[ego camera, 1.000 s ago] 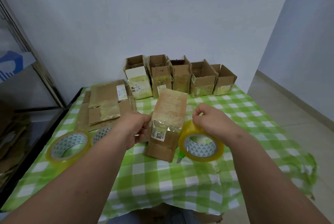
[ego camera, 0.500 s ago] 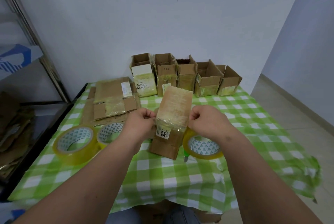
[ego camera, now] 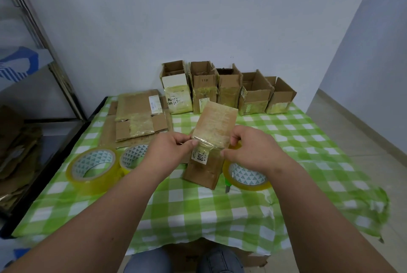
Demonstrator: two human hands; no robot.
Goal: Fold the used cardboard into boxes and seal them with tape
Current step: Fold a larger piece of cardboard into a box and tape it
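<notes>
Both bare forearms reach in from the near edge of the bench and converge over its middle, backs of the hands turned up. The left hand (ego camera: 170, 149) has its fingers (ego camera: 184, 139) curled, thumb pinched forward against them. The right hand (ego camera: 248, 151) mirrors it, fingers (ego camera: 236, 135) bent inward and thumb pointing toward the left hand. The two hands sit level, near each other but apart.

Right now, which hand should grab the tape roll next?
Right. The right hand sits directly over the nearest tape roll; the left hand pinches the box, steadying it.
</notes>
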